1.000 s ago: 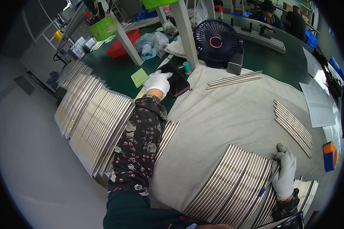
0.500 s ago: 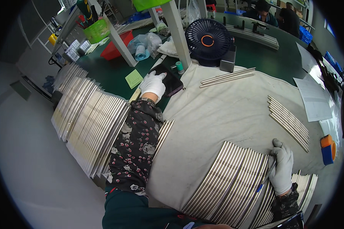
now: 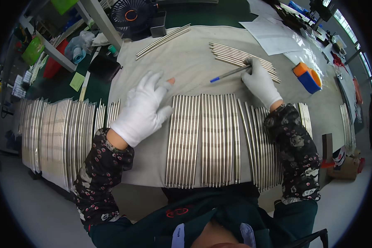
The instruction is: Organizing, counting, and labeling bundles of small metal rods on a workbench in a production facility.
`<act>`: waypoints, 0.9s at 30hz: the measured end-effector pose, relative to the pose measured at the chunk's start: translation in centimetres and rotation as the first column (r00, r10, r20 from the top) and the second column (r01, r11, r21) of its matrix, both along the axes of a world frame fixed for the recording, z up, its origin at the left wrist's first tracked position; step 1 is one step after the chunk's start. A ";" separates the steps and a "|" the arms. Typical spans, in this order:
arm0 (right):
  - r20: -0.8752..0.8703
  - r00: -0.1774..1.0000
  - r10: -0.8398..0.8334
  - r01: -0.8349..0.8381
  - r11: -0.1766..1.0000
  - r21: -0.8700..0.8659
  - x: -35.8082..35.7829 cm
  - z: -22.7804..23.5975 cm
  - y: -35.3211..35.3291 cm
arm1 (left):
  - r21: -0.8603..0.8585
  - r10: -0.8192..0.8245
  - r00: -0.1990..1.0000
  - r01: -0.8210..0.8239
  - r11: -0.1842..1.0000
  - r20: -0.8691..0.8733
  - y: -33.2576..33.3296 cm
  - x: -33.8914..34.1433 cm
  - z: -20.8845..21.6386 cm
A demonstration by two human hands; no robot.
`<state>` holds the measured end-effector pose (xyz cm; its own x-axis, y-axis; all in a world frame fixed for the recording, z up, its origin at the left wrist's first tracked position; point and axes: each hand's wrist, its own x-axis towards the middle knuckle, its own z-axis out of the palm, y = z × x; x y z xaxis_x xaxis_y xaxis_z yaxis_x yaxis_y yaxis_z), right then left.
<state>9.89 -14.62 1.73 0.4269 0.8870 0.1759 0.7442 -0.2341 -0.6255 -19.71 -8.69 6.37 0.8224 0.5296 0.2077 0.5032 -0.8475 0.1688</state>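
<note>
My left hand [image 3: 142,109], in a white glove with one fingertip bare, hovers over the pale cloth [image 3: 149,163] with its fingers spread and nothing in them. To its right lie rows of slim silver metal rods [image 3: 184,140], side by side. My right hand [image 3: 261,82], also gloved, is closed around a grey pen [image 3: 231,75] whose blue tip points left. Beneath and beyond that hand, a slanted group of rods [image 3: 235,54] rests on the cloth. More rods [image 3: 265,144] are partly covered by my right forearm.
Plastic-wrapped rod bundles [image 3: 56,136] are stacked at the left. A black phone [image 3: 105,67] and a yellow note [image 3: 77,82] lie near a table leg. A dark fan [image 3: 132,15] stands at the back. White sheets [image 3: 270,37] and an orange-and-blue tape dispenser [image 3: 308,78] are at the right.
My left hand has left the phone and come back over the cloth, fingers spread. My right hand has moved away from the near rods toward the far slanted group, still holding the pen. The view has shifted.
</note>
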 end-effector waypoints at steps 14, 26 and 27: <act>0.466 0.762 0.449 -0.365 0.893 -0.263 -2.2 1.8 -22.2 | -0.201 -0.361 0.913 0.323 0.925 -0.190 -11.6 1.5 -4.2; 0.351 0.834 0.427 -0.357 0.901 -0.247 -6.2 0.0 -22.9 | -0.179 -0.559 0.820 0.536 0.825 -0.119 -9.8 9.3 -2.0; 0.339 0.842 0.419 -0.349 0.904 -0.249 -6.4 0.0 -22.6 | -0.093 -0.512 0.856 0.505 0.858 -0.079 -8.4 10.2 -2.0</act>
